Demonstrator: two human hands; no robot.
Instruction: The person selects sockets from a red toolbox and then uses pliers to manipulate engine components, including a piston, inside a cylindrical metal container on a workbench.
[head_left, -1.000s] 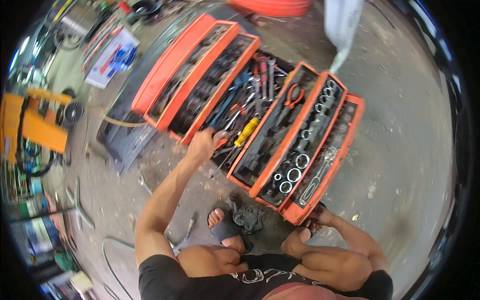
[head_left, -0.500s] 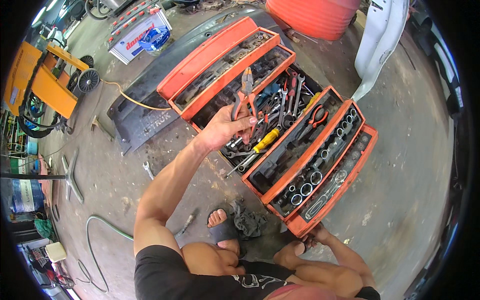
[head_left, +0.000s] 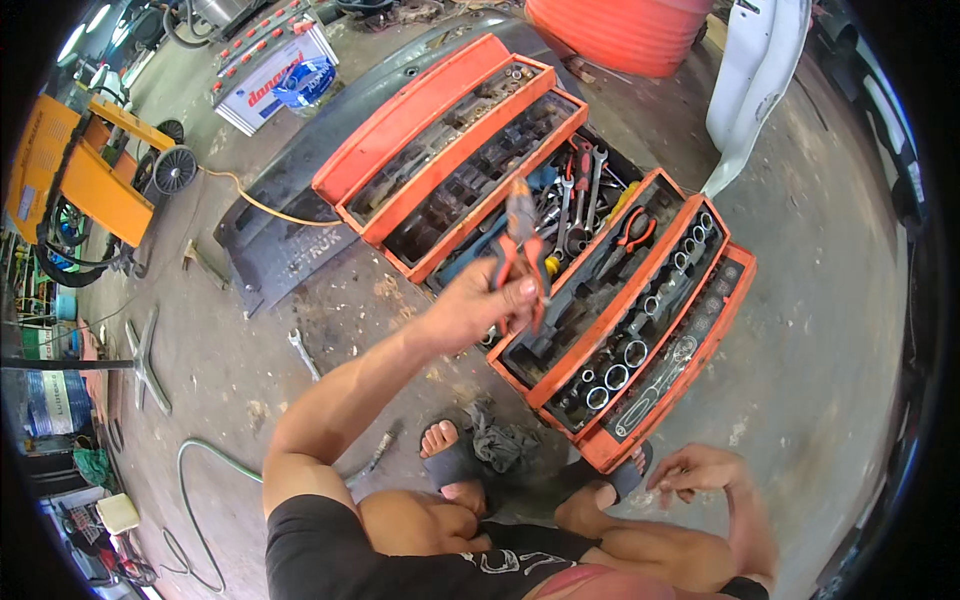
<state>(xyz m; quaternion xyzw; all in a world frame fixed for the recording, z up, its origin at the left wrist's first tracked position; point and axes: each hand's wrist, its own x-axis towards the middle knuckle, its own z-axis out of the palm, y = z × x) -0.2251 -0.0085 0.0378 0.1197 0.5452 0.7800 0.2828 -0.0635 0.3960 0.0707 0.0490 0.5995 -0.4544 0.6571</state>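
Observation:
My left hand [head_left: 470,312] is closed on a pair of pliers [head_left: 521,222] with orange-and-black handles, jaws pointing up and away from me. The pliers hang over the middle of an orange cantilever toolbox [head_left: 600,347] whose trays are spread to both sides. Below them in its well lie wrenches [head_left: 597,180] and other hand tools, partly hidden by my hand. Another pair of pliers [head_left: 634,232] with orange handles rests in a right tray. My right hand [head_left: 698,470] hovers off the toolbox's near right corner, holding nothing, its fingers loosely bent and apart.
A combination wrench [head_left: 303,352] and a dark rag [head_left: 497,440] lie on the floor near my feet. Behind the toolbox are a dark car panel [head_left: 290,190], a white battery [head_left: 275,80] and an orange drum [head_left: 630,30]. A white panel [head_left: 755,90] stands at the far right.
My left hand has brought the pliers nearer to me and to the right. My right hand has come away from the toolbox's lower tray edge and moved right.

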